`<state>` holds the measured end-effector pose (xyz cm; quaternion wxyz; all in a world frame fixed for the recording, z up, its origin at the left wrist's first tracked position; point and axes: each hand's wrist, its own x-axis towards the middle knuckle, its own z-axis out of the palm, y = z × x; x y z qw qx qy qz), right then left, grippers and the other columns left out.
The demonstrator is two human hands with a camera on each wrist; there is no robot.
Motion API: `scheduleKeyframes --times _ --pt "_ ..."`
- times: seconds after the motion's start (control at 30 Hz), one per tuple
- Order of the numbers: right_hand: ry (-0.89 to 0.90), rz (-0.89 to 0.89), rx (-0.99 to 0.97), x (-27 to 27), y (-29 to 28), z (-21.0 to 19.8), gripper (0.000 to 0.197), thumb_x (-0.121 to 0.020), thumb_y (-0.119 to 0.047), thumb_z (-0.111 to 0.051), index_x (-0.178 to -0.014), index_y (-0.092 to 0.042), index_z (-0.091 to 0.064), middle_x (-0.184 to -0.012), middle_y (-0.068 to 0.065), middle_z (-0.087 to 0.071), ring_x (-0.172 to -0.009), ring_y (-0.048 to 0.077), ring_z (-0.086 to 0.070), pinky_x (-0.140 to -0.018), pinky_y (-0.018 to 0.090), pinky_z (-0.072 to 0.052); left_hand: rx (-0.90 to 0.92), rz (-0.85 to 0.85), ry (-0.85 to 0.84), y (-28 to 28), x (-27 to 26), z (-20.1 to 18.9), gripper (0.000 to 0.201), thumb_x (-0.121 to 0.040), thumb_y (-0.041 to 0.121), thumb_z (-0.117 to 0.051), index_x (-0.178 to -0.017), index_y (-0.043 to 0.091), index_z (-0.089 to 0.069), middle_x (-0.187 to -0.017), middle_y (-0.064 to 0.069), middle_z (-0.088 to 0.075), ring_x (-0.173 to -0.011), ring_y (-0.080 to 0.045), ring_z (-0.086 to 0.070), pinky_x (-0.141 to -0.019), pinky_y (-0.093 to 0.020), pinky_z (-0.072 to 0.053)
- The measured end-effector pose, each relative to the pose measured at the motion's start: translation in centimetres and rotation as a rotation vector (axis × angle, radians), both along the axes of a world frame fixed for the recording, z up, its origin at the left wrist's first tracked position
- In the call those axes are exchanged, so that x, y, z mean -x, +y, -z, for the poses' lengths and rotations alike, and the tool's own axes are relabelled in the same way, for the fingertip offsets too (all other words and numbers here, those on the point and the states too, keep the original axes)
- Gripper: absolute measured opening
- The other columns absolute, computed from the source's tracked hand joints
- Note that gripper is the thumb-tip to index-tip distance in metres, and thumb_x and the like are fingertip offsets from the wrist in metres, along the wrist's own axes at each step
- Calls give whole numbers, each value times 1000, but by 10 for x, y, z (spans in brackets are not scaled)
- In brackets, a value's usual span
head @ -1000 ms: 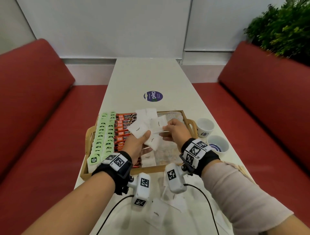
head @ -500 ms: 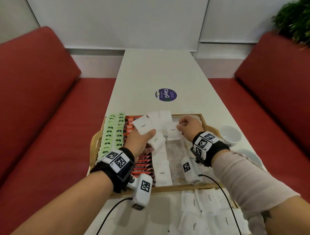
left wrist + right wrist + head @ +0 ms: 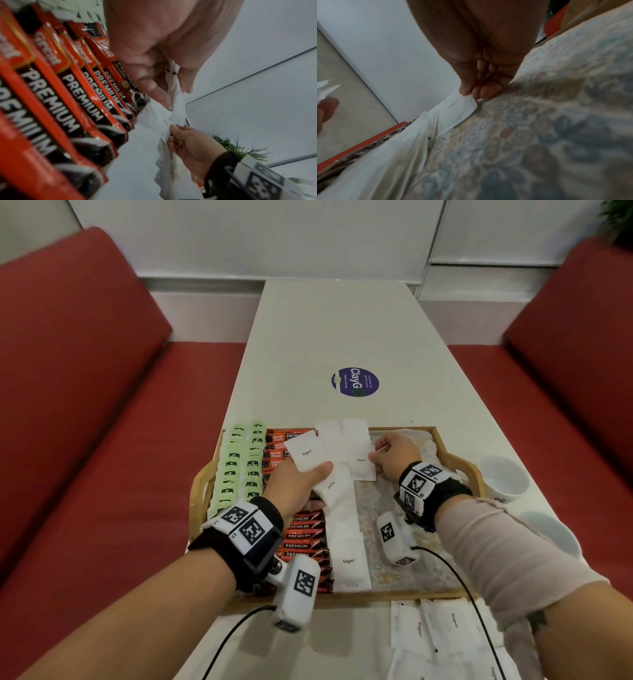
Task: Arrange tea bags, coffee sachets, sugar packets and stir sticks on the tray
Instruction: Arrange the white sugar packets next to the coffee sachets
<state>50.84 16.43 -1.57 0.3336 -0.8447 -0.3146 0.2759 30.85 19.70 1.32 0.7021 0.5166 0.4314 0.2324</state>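
A wooden tray holds two rows of green tea bags, a row of red coffee sachets and a column of white sugar packets over a patterned liner. My left hand hovers over the sachets and grips a small fan of sugar packets between thumb and fingers. My right hand pinches the right edge of one sugar packet low over the liner near the tray's far end; its fingertips pinch the packet's corner.
More loose sugar packets lie on the white table in front of the tray. Two white cups stand right of the tray. A round blue sticker marks the table beyond it. Red bench seats flank the table.
My right hand has carried one sugar packet from the left hand's bundle to the right and down toward the liner. The left hand kept its packets. The head camera tilted down and closer.
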Motion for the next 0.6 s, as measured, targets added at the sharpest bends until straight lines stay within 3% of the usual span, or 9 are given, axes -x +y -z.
scheduleKeyframes --times 0.17,0.27,0.37,0.5,0.6 --pt "-12 6 2 -1 4 3 22 -81 -12 -69 -74 -23 -52 -86 9 -67 -87 32 -67 -81 46 -56 -21 20 7 1 0 1 22 -89 17 -64 -111 15 -60 -104 -3 -70 -87 -15 -68 -57 -26 -58" --pt "-34 2 28 -2 6 2 16 -82 -17 -70 -83 -19 -54 -93 10 -66 -89 30 -65 -81 40 -55 -26 25 10 1 1 0 19 -87 15 -66 -105 18 -62 -101 -2 -71 -86 -15 -69 -51 -22 -53" --pt "-122 18 -14 0 2 -6 23 -86 -22 -66 -104 -11 -56 -94 5 -58 -85 23 -56 -73 29 -44 -40 44 25 1 1 -1 21 -85 15 -69 -104 18 -63 -100 -2 -71 -83 -14 -69 -46 -18 -49" --pt "-56 -116 -204 17 -7 -29 13 -91 -28 -60 -94 -16 -59 -84 1 -59 -70 17 -56 -67 27 -47 -82 96 92 0 3 -3 27 -82 16 -73 -107 18 -63 -99 -1 -72 -82 -14 -68 -45 -19 -48" --pt "46 -276 -221 33 -14 -47 14 -92 -30 -58 -93 -17 -63 -77 -5 -61 -60 8 -53 -49 12 -41 -101 153 107 -3 3 -5 32 -81 14 -73 -111 15 -63 -99 -5 -72 -77 -15 -67 -47 -21 -49"
